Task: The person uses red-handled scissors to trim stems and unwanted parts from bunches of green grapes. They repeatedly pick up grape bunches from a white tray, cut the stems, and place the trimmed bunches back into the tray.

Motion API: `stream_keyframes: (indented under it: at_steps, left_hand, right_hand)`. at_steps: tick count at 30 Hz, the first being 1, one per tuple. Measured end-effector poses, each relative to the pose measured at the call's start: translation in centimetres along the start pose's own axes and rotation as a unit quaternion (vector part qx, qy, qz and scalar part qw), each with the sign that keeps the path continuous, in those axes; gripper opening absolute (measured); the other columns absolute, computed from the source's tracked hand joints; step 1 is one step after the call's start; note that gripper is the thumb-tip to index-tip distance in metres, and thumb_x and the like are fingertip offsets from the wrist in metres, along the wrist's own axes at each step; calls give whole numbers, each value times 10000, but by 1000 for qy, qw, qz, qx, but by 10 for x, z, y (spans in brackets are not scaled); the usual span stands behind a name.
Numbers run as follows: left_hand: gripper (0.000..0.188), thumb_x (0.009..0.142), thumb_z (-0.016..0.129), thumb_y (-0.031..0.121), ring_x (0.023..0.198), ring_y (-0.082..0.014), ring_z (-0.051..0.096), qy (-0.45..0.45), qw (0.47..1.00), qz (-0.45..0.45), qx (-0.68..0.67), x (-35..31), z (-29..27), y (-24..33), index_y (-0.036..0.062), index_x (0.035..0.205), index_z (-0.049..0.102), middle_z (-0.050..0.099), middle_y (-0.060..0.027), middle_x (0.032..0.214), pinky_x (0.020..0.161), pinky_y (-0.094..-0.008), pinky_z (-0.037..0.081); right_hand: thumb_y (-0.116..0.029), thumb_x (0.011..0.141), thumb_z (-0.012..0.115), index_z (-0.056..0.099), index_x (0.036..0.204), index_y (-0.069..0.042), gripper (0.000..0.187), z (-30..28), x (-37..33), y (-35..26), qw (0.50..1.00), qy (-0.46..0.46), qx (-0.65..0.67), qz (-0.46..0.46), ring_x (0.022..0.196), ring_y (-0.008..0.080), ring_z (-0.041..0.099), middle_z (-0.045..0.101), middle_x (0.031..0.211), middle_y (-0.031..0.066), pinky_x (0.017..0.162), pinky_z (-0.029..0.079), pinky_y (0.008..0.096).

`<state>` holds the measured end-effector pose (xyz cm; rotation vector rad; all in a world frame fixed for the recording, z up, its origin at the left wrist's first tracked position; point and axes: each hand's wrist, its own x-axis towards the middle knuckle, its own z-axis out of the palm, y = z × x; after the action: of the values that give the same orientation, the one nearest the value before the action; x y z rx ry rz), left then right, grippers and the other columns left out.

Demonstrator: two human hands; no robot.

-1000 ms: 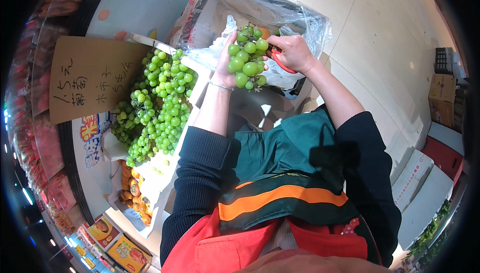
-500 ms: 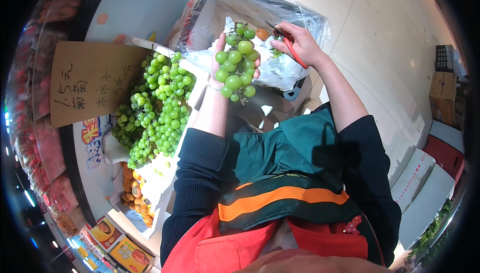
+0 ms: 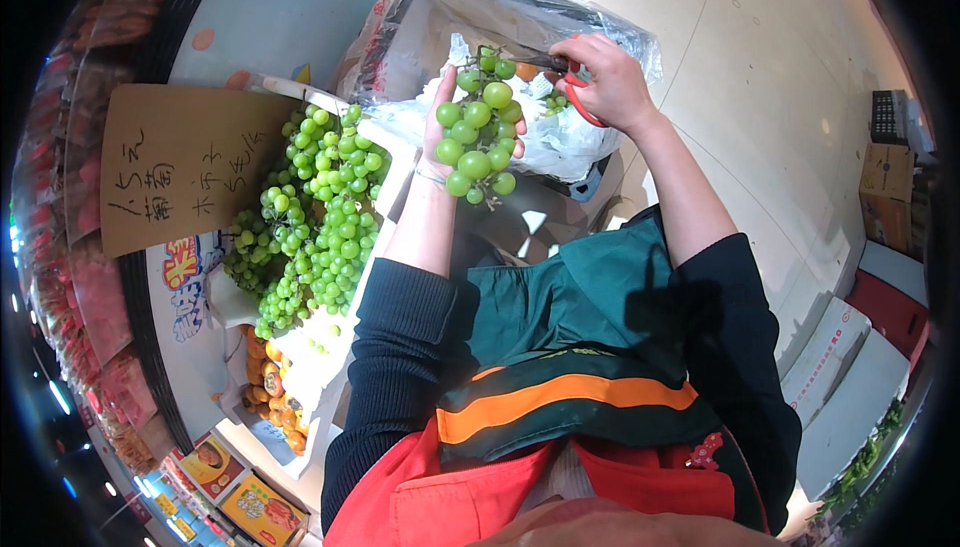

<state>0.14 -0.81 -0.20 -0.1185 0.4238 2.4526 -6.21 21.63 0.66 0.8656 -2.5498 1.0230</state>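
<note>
A bunch of green grapes (image 3: 478, 135) lies across my left hand (image 3: 436, 132), cupped behind it. The thumb shows on one side and fingertips on the other; the palm is hidden. In my right hand (image 3: 618, 85) is a pair of scissors (image 3: 574, 99) with red handles, fingers closed round them. Their dark blades point left, toward the upper part of the bunch; whether they touch a stem I cannot tell. Beneath both hands stands a bin lined with clear plastic (image 3: 640, 55), holding white crumpled wrapping (image 3: 575, 142), an orange fruit and a few loose grapes.
Left of my arm, a white foam box (image 3: 402, 162) is heaped with green grapes (image 3: 330, 187). A handwritten cardboard sign (image 3: 150, 172) leans beside it. Nearer me are orange persimmons (image 3: 270, 379). Cartons (image 3: 825, 352) stand along the right on the tiled floor (image 3: 760, 137).
My right hand has turned the scissors, so the blades now reach further left toward the top of the bunch. The grapes in my left hand have shifted slightly right.
</note>
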Motion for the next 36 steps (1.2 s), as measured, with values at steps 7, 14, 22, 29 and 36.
stream_keyframes:
  at_steps: [7,14,22,29,36]
  left_hand:
    - [722,908,331,659,813,-352,612,-4,1000,-21,-9,0,5,1,21,1178,533,607,-210,924,622,-504,542]
    - [667,921,396,607,825,-312,653,100,976,83,177,2,7,-4,25,1226,505,624,-168,997,715,-455,559]
    - [614,924,451,552,815,-277,672,109,947,143,267,6,2,-13,0,1190,488,636,-167,990,696,-373,569]
    - [645,921,422,576,823,-288,672,109,946,116,283,7,4,-14,9,1224,476,633,-170,998,699,-390,573]
    - [641,947,334,586,817,-331,669,63,980,75,173,4,8,-11,37,1246,472,632,-171,1025,700,-433,575]
  right_hand:
    - [-163,692,778,663,974,-112,309,-5,2,-1,996,48,-66,-42,770,191,598,644,850,31,643,492,311]
    - [-225,822,725,661,949,-33,239,-16,-2,-5,948,-137,232,171,662,50,479,550,708,-26,598,403,226]
    - [-319,875,680,627,876,-12,312,-11,-1,-7,891,-266,321,178,628,42,416,474,657,-58,561,351,221]
    - [-330,870,685,635,886,-8,325,-6,-2,-9,900,-257,300,185,615,45,433,484,641,-57,552,360,228]
    - [-405,784,748,680,986,-36,426,-3,-7,-14,952,-145,247,111,565,132,523,606,644,61,554,433,281]
